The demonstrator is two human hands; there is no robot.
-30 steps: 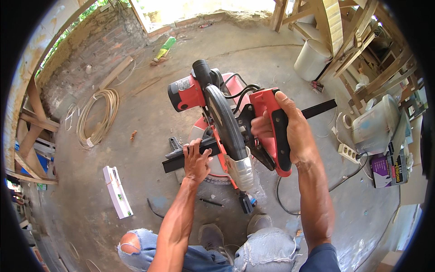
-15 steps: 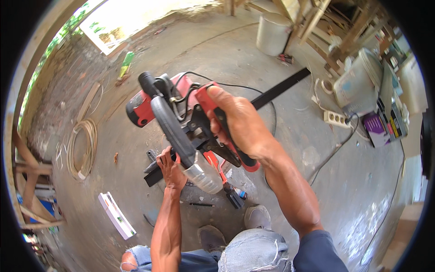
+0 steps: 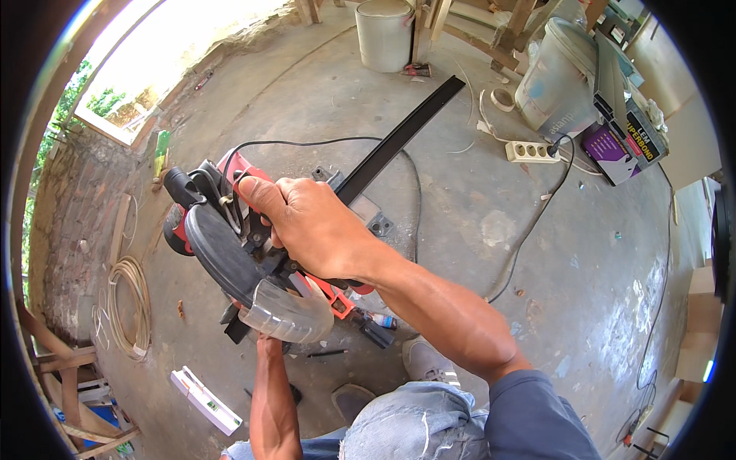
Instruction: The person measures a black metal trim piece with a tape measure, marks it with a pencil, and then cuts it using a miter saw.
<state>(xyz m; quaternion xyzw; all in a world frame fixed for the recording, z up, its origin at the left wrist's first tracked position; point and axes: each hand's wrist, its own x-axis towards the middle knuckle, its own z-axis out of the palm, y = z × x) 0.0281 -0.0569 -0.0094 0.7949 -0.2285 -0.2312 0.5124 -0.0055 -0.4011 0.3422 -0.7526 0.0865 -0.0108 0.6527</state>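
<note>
My right hand [image 3: 314, 226] is wrapped round the handle of a red and black mitre saw [image 3: 222, 245], thumb along its top. The saw's clear blade guard [image 3: 287, 313] hangs over the near side of the base. Behind that guard most of my left hand [image 3: 268, 341] is hidden, so its fingers do not show. A long black bar [image 3: 402, 142] lies across the saw, its far part stretching out to the upper right. The bar's short near end [image 3: 236, 331] sticks out by my left hand. Part of the saw's red base [image 3: 331, 295] shows beneath my right wrist.
A black cord [image 3: 418, 199] loops over the floor behind the saw. On the right sit a white power strip [image 3: 531, 152], a grey bucket [image 3: 556, 80] and a purple box [image 3: 617, 149]. Coiled cable [image 3: 129, 307] and a long white box [image 3: 205, 400] lie left. A pencil [image 3: 327, 353] is near my shoes.
The view has shifted. My right hand and the saw head look lower over the base, uncovering more of the bar and base. My left hand's fingers have gone out of sight behind the guard.
</note>
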